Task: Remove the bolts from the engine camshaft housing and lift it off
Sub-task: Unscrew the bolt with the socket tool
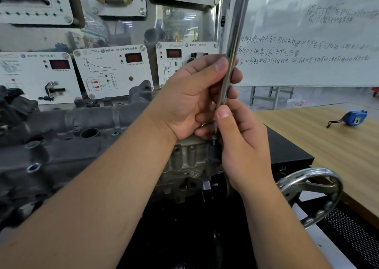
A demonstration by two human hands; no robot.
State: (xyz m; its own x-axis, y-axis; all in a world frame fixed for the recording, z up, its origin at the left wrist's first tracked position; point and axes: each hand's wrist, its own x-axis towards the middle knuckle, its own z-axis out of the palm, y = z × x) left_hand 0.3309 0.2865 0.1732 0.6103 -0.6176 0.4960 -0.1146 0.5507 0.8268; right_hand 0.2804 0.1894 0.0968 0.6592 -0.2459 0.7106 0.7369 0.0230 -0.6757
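Observation:
The dark grey camshaft housing (61, 149) lies across the left and centre on the engine, its lighter metal end (188, 162) facing me. A long steel extension bar (235, 42) stands nearly upright over the housing's right end, its socket tip (214, 140) at a bolt there; the bolt itself is hidden. My left hand (190, 100) grips the bar's lower shaft, thumb along it. Just below, my right hand (240, 145) pinches the bar near the socket with thumb and fingers.
A chrome handwheel (311, 194) sticks out at the lower right beside a black stand (287, 145). A wooden table (328, 145) with a blue tape measure (355, 117) sits to the right. Sensor display panels (112, 69) and a whiteboard (307, 42) stand behind.

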